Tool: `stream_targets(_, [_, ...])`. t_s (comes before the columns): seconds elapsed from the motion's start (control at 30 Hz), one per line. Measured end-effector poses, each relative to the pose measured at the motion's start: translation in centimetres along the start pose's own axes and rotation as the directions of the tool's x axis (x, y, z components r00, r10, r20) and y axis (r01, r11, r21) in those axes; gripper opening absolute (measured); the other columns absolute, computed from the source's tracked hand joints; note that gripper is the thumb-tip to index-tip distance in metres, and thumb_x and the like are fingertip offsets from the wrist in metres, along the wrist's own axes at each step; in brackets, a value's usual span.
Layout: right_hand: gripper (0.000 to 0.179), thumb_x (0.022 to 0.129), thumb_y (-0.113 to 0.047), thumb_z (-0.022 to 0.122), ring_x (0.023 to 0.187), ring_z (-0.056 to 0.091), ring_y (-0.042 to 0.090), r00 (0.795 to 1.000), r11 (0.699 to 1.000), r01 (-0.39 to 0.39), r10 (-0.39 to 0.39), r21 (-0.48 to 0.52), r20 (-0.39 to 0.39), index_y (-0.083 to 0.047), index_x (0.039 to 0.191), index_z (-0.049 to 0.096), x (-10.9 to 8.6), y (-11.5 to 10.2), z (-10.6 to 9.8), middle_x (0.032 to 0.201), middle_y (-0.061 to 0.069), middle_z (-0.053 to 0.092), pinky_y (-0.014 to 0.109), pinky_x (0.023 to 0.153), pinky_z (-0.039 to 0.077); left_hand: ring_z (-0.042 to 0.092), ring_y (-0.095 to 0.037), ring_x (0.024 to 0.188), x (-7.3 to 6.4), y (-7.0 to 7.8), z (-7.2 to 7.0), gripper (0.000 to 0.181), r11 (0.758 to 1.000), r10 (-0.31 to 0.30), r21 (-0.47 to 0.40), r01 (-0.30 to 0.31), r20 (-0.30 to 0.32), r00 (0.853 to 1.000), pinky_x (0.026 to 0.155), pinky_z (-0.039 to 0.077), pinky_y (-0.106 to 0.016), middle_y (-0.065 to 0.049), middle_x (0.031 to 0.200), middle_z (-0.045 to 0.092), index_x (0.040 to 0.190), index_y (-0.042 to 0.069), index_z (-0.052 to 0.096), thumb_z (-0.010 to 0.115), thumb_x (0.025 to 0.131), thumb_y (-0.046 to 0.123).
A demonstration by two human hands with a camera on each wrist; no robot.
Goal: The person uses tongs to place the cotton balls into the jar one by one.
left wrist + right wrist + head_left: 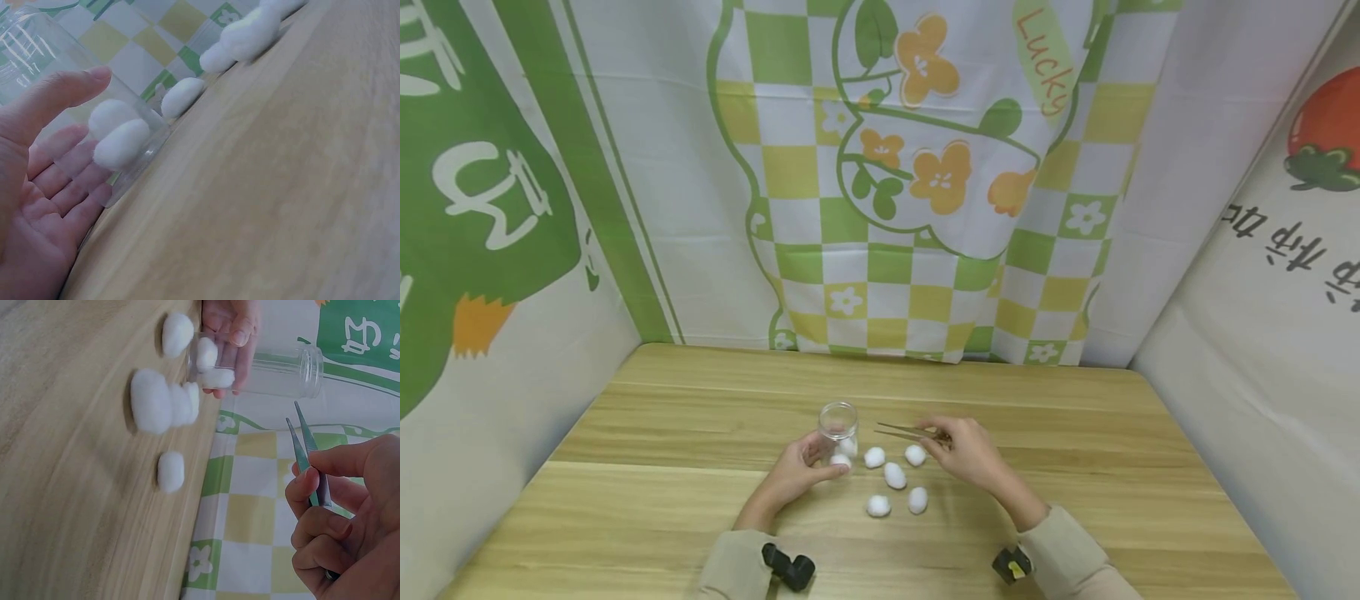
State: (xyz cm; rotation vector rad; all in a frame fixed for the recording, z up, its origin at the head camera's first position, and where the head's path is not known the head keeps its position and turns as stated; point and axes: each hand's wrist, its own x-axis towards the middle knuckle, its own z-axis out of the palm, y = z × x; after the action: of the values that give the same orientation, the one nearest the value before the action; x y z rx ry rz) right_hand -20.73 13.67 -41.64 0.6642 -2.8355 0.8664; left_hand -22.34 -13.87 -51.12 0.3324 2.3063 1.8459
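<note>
A clear open-topped jar stands upright on the table with two white cotton balls at its bottom. My left hand holds the jar's side, thumb in front and fingers behind it. To the right of the jar, my right hand pinches metal tweezers between thumb and fingers. The tweezer tips are apart with nothing between them; they point left toward the jar, raised above the table. Several loose cotton balls lie on the wood between the hands, the nearest one just below the right hand.
The wooden table reaches back to a checkered curtain. Printed cloth walls flank it on both sides. A black wrist camera sits at the left cuff, another at the right cuff.
</note>
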Motion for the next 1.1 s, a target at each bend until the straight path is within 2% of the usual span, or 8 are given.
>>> stream_targets(0.17, [0.022,0.09,-0.012,0.066,0.089,0.073,0.025,1.0,1.0,0.01,-0.01,-0.001,0.004,-0.009,0.111,0.07,-0.2,0.6,0.0,0.106,0.012,0.075,0.04,0.075,0.061,0.044,-0.041,0.137,0.1,-0.1,0.0,0.061,1.0,0.007,0.008,-0.008,0.002,1.0,0.119,0.032,-0.053,-0.025,0.142,0.051,0.137,0.0,0.049,0.074,0.083,0.014])
stream_targets(0.57, [0.023,0.09,-0.011,0.065,0.094,0.072,0.031,0.999,0.999,-0.038,0.037,0.025,0.017,-0.006,0.112,0.07,-0.7,1.7,0.0,0.108,0.015,0.074,0.044,0.081,0.061,0.045,-0.04,0.137,0.0,0.0,0.0,0.061,1.0,0.012,0.004,-0.012,0.002,1.0,0.12,0.032,-0.052,-0.024,0.139,0.054,0.136,0.001,0.049,0.075,0.083,0.015])
stream_targets(0.73, [0.023,0.09,-0.013,0.066,0.093,0.072,0.03,0.999,0.999,-0.049,0.049,-0.002,0.01,-0.009,0.111,0.07,-1.0,2.3,0.1,0.106,0.013,0.075,0.043,0.077,0.061,0.045,-0.039,0.137,0.0,0.0,-0.1,0.061,1.0,0.008,-0.003,-0.007,0.003,1.0,0.12,0.032,-0.052,-0.023,0.139,0.055,0.137,0.002,0.049,0.075,0.083,0.015])
stream_targets(0.87, [0.022,0.089,-0.014,0.067,0.091,0.072,0.028,0.998,0.997,-0.07,0.07,-0.026,0.003,-0.011,0.11,0.071,-1.2,2.9,0.3,0.104,0.013,0.075,0.036,0.069,0.059,0.045,-0.039,0.137,0.0,0.1,-0.1,0.061,1.0,0.004,0.002,-0.004,0.004,1.0,0.12,0.032,-0.052,-0.022,0.138,0.055,0.137,0.002,0.049,0.075,0.083,0.016])
stream_targets(0.97, [0.021,0.088,-0.014,0.067,0.086,0.071,0.024,0.997,0.996,-0.079,0.079,-0.038,0.002,-0.011,0.109,0.071,-1.3,3.2,0.4,0.103,0.012,0.075,0.027,0.062,0.054,0.045,-0.039,0.137,-0.1,0.1,-0.1,0.061,1.0,0.004,0.002,-0.004,0.007,1.0,0.12,0.032,-0.052,-0.022,0.139,0.055,0.137,0.002,0.049,0.075,0.083,0.016])
stream_targets(1.1, [0.022,0.087,-0.013,0.067,0.082,0.069,0.022,0.997,0.995,-0.083,0.083,-0.048,-0.001,-0.01,0.109,0.071,-1.4,3.7,0.6,0.103,0.012,0.075,0.022,0.057,0.049,0.044,-0.039,0.138,-0.1,0.2,-0.1,0.061,1.0,-0.003,-0.003,0.003,0.005,1.0,0.121,0.031,-0.053,-0.022,0.139,0.055,0.137,0.003,0.049,0.075,0.083,0.016])
